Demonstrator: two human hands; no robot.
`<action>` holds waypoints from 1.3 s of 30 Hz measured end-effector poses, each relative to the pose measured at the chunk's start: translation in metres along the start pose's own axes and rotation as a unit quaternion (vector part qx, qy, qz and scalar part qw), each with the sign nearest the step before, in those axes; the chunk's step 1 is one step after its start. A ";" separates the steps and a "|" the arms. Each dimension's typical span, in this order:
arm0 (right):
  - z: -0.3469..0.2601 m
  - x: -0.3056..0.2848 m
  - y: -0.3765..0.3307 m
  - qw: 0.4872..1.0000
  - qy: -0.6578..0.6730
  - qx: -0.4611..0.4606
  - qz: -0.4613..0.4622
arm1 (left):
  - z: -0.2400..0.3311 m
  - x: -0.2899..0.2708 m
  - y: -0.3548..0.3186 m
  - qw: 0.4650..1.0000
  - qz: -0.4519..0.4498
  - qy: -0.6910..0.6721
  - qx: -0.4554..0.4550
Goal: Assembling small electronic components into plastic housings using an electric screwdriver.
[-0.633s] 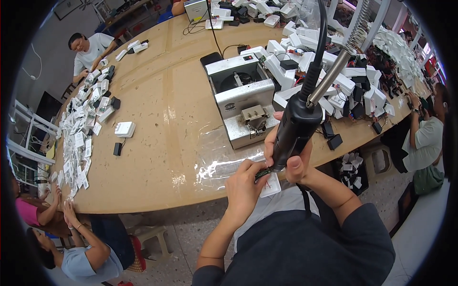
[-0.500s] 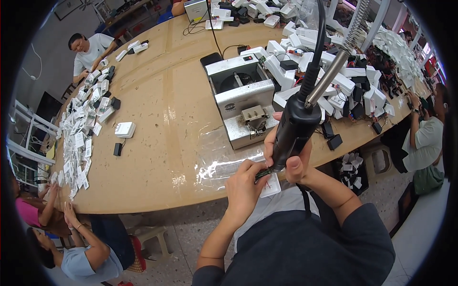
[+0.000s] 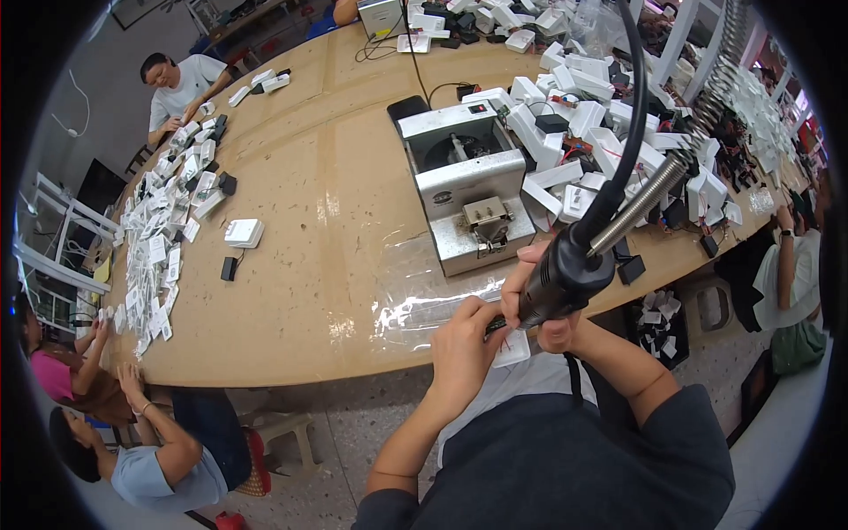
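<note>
At the far left edge of the wooden table [image 3: 336,203], rows of small white packets [image 3: 163,256] run along the curve, with 2 people seated low at the near left and a third person at the far left corner. Moving right, a white box [image 3: 243,233] and a small black block [image 3: 229,268] lie apart on the bare wood. Nearer to you, a sheet of clear plastic film [image 3: 424,305] glints at the table's near edge. Your left hand [image 3: 464,340] sits just right of that film, fingers curled over a small white part [image 3: 512,349] at the table edge; its grip is closed around the part, though the pictures do not show exactly how the fingertips pinch it. Behind it, farther in, stands a grey metal machine [image 3: 468,199] with a round recess on top and a small fixture at its front. Your right hand [image 3: 539,296] is wrapped tight around the black electric screwdriver [image 3: 565,274], fingers fully closed on its barrel, the tool tilted with its tip down toward the white part, close beside your left hand. A silver spring cable [image 3: 658,190] and a black cord climb up and right from the tool. Farther right, a heap of white adapters [image 3: 609,141] and black pieces covers the table, and another person sits at the right edge.
</note>
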State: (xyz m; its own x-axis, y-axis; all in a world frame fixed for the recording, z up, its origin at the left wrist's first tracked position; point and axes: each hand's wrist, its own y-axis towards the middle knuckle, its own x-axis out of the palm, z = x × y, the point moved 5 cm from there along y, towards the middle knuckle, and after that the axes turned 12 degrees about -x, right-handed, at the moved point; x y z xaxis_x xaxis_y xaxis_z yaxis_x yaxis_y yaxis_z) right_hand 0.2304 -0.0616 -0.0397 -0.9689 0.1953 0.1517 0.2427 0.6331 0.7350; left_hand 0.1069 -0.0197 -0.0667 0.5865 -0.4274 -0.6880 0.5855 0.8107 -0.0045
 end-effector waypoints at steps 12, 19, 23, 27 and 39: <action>0.009 -0.004 -0.001 0.984 0.139 0.045 -0.103 | -0.005 0.003 0.000 1.000 0.009 -0.011 0.028; 0.031 -0.014 -0.015 0.993 0.083 0.052 -0.064 | -0.005 0.003 0.003 0.999 0.022 -0.011 0.033; 0.007 0.000 0.022 0.990 0.121 0.052 -0.053 | -0.001 -0.010 -0.001 0.999 0.001 -0.046 0.022; -0.003 -0.030 0.030 0.983 0.133 0.008 0.123 | -0.012 -0.038 -0.020 0.994 -0.085 -0.007 0.067; -0.025 -0.127 0.024 0.865 -0.494 -0.023 0.087 | -0.163 -0.326 0.065 0.854 0.351 0.383 -0.010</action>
State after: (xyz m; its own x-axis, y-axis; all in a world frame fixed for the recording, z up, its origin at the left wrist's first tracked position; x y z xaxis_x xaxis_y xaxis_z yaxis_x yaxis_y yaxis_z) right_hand 0.3584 -0.0898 -0.0244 -0.3989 0.8434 -0.3598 0.3558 0.5040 0.7870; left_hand -0.1378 0.2376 0.0394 0.2457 0.5489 -0.7990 0.2254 0.7693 0.5978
